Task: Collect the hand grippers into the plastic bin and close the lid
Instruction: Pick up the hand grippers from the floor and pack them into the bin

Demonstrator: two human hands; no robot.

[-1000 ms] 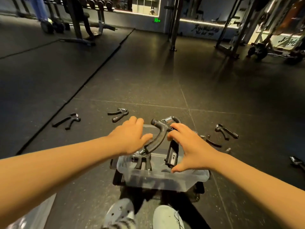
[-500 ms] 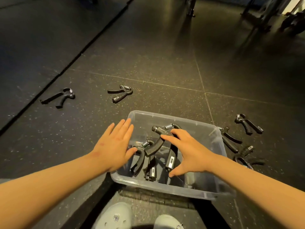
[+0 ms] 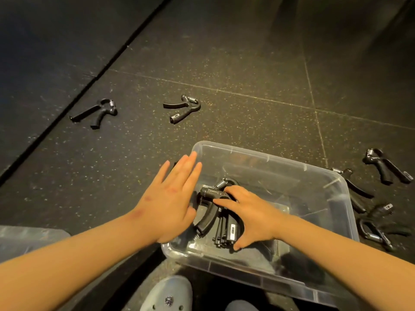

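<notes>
A clear plastic bin point(image 3: 269, 154) sits on the dark floor in front of me. Black hand grippers point(image 3: 208, 218) lie in its left half. My right hand point(image 3: 253, 216) reaches into the bin and holds the top gripper, fingers over its spring end and thumb at its handle ends. With its fingers straight, my left hand point(image 3: 170, 198) hovers flat over the bin's left rim and holds nothing. Two more hand grippers point(image 3: 96, 113) point(image 3: 182, 108) lie on the floor at far left. Three others point(image 3: 386, 167) point(image 3: 354, 189) point(image 3: 377, 227) lie right of the bin.
A translucent sheet, likely the lid point(image 3: 27, 236), lies on the floor at lower left, partly under my left forearm. My grey shoes point(image 3: 170, 295) stand just in front of the bin. Dark rubber floor tiles stretch all around.
My right hand has lowered the hand gripper down into the bin among the others. My left hand has let go of it and straightened its fingers. The view has tilted down.
</notes>
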